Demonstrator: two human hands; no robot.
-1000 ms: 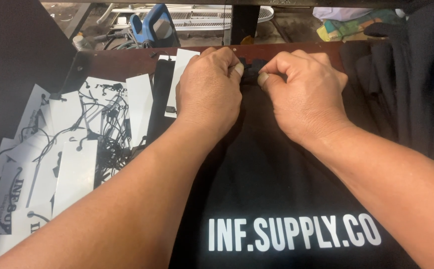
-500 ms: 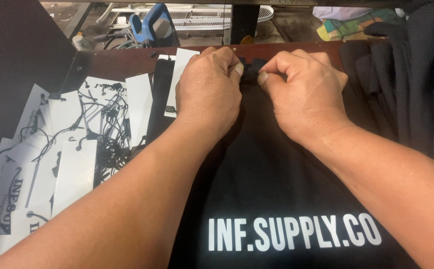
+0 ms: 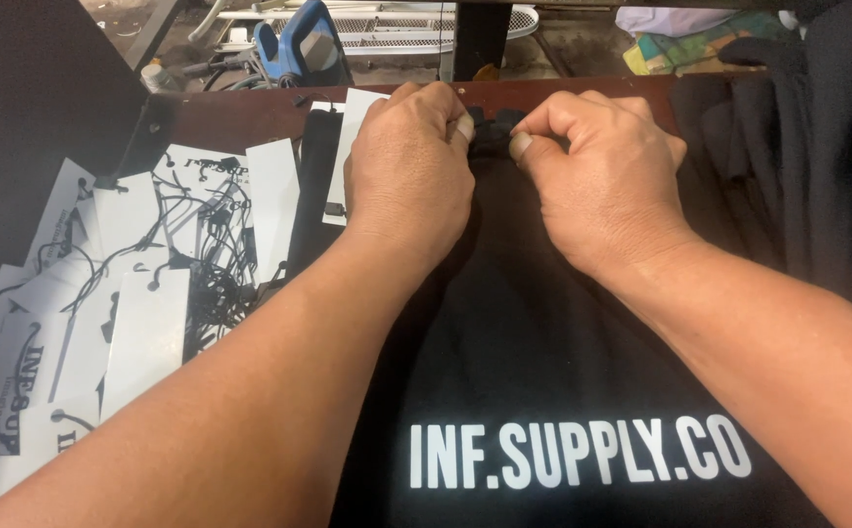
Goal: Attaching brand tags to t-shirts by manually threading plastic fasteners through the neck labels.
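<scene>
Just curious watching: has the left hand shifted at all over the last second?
No. The left hand stays pinched at the black garment's top edge, same spot beside the white tags.

Left hand (image 3: 408, 171) and right hand (image 3: 607, 181) pinch the black garment (image 3: 563, 352) at twelve o'clock; white tags (image 3: 142, 284) lie at nine o'clock.

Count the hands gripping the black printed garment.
2: the left hand and the right hand, both pinching the far edge of the black printed garment between them.
</scene>
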